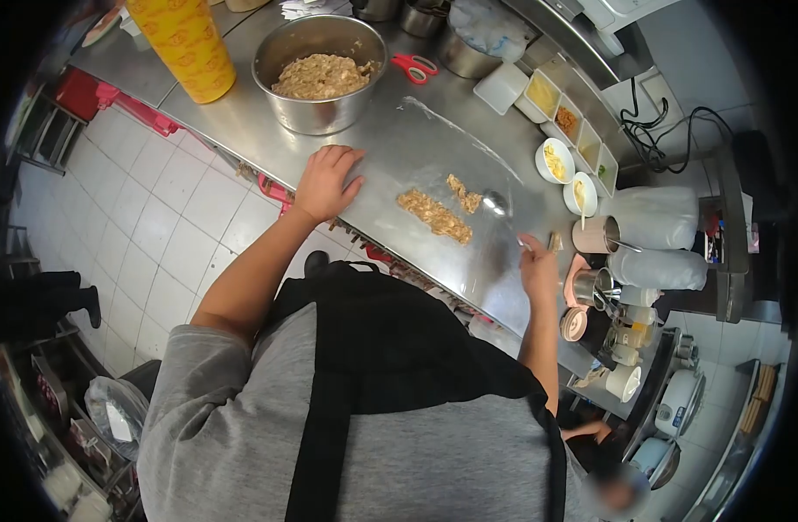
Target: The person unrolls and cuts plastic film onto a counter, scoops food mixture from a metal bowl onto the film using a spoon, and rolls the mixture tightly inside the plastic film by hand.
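Note:
My left hand (327, 184) lies flat near the front edge of the steel counter (377, 187), fingers stretched out and nothing in it. In my right hand (538, 261) is the handle of a metal spoon (496, 203), gripped between closed fingers. The spoon's bowl is down at the counter, beside a small strip of chunky brown mixture (461, 193). A larger, flattened strip of the same mixture (434, 216) lies just nearer to me. Beyond my left hand stands a deep steel bowl (320, 113) holding more of this mixture.
Red-handled scissors (414, 68) lie right of the bowl, and a yellow patterned container (186, 52) stands left. Along the back are a divided ingredient tray (566, 122), small white bowls (554, 161) and a metal cup (594, 233). Another person (599, 444) is at lower right.

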### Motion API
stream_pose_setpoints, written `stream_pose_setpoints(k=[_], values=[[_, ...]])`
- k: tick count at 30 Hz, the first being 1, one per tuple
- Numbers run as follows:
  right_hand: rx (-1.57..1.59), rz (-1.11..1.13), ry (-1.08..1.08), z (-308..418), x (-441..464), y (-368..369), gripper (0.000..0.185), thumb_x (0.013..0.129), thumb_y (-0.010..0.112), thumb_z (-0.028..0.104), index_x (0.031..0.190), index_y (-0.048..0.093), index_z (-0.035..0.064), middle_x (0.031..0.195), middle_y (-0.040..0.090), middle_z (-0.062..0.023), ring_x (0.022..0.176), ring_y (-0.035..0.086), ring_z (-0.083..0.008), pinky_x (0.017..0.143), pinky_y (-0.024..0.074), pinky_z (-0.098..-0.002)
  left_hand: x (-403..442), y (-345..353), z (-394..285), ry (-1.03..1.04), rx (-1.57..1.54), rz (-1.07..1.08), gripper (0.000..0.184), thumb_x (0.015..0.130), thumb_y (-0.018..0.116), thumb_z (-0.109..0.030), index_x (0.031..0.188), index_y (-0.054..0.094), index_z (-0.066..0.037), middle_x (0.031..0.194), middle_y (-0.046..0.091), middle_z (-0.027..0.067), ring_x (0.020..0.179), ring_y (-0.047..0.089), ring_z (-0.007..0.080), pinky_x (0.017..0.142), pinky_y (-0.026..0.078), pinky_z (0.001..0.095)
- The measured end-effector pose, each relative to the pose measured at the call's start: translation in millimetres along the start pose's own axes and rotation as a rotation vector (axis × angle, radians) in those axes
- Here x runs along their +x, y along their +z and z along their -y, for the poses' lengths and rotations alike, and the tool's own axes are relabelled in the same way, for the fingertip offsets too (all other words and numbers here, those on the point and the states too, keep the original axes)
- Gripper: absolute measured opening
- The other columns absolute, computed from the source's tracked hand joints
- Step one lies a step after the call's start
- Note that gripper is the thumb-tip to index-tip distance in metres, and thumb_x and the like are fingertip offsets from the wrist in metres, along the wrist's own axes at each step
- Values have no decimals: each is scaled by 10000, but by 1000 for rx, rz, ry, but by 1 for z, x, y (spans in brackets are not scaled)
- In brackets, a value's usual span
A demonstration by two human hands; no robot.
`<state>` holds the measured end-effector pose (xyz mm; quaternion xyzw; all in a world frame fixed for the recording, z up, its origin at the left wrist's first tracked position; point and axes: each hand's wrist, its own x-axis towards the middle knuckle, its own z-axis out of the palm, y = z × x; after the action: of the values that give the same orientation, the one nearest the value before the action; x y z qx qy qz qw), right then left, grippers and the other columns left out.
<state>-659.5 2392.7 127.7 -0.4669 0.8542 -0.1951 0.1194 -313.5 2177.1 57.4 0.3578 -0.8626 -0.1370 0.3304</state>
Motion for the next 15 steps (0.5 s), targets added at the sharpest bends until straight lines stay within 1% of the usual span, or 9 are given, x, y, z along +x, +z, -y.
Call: stream_pose_setpoints(k=[2,5,8,11,14,15], values=[[19,97,-61,15,-2,5,292,900,555,128,1160,686,119,623,584,-33,569,545,-108,569,445,-301,0,0,0,-2,2,-1,430,781,687,-194,1187,585,-96,1128,578,98,1112,521,293,965,397,428],[98,93,-32,46,9,-2,260,908,530,162,1110,694,153,745,641,-199,669,635,-333,644,486,-414,0,1,0,1,7,-7,428,780,686,-193,1184,586,-95,1128,578,98,1111,522,293,965,398,428],[-86,15,-84,50,38,-4,263,917,531,215,1122,693,186,805,665,-183,745,658,-341,683,500,-425,0,0,1,6,8,-6,426,780,685,-193,1183,585,-95,1129,578,98,1112,522,294,965,397,428],[-102,67,-131,45,61,3,262,912,548,232,1128,695,220,817,677,-155,787,663,-344,694,508,-427,0,1,1,13,-8,-18,440,767,690,-186,1185,590,-92,1128,581,106,1099,521,308,957,404,428],[-145,181,-108,44,59,2,260,908,558,245,1127,697,245,817,682,-136,787,659,-350,694,509,-427,-1,1,2,6,-8,-26,443,764,691,-183,1185,591,-91,1129,583,110,1096,521,314,954,405,426],[-124,200,-123,45,53,4,262,904,561,232,1127,699,236,793,677,-132,763,661,-328,687,509,-411,-1,2,1,4,-7,-23,441,765,691,-183,1185,591,-92,1130,583,109,1098,521,314,955,404,426]])
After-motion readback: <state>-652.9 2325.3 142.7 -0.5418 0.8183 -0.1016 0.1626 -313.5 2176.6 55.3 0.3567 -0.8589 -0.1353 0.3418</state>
